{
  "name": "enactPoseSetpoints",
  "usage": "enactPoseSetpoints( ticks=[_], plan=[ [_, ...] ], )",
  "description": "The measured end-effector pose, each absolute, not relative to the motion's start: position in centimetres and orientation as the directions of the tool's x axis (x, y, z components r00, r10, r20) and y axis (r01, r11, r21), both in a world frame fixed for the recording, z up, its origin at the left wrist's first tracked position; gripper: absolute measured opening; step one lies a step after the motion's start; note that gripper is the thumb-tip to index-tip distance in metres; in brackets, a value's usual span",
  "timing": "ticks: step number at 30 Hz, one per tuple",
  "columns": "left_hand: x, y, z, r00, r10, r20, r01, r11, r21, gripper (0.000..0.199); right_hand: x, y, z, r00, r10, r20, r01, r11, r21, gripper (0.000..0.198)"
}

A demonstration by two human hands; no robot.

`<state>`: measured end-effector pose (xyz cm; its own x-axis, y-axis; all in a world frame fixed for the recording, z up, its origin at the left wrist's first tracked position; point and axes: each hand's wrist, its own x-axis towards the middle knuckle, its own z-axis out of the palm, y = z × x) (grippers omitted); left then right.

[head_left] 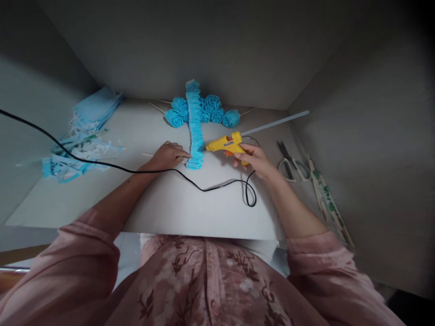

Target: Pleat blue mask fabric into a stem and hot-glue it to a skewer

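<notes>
My right hand (pixel 253 158) grips a yellow glue gun (pixel 227 144) by its handle. A long translucent glue stick (pixel 275 122) juts from its rear, and its nozzle is at the right edge of a pleated blue strip (pixel 195 122). That strip lies lengthwise on the white table, its far end over blue rosette flowers (pixel 212 103). At the strip's near end, my left hand (pixel 168 156) has its index finger stretched to the left edge. A thin wooden stick (pixel 147 155) runs beneath this hand toward the strip, and the other fingers are curled about it.
Folded blue face masks (pixel 97 106) lie at the back left, with cut mask scraps (pixel 79 158) before them. A black cord (pixel 136 171) crosses over my left forearm. Scissors (pixel 292 164) and wooden sticks (pixel 328 199) lie at right. Grey walls (pixel 204 50) enclose the table (pixel 204 213).
</notes>
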<state>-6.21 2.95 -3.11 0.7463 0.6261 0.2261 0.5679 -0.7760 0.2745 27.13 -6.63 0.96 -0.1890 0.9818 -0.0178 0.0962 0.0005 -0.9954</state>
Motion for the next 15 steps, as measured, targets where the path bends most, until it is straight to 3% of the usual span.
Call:
enactPoseSetpoints(
  ticks=[8,15],
  plan=[
    [-6.0,2.8,-2.7,0.564,0.800,0.205,0.616,-0.573,0.541,0.030,27.0,-6.3,-0.4,-0.103,0.991,-0.081,-0.113,-0.092,-0.989,0.034],
    [-7.0,2.6,-0.8,0.527,0.827,0.197,0.593,-0.523,0.612,0.039,26.5,-6.4,-0.3,-0.094,0.992,-0.089,-0.178,-0.104,-0.979,0.040]
  ],
)
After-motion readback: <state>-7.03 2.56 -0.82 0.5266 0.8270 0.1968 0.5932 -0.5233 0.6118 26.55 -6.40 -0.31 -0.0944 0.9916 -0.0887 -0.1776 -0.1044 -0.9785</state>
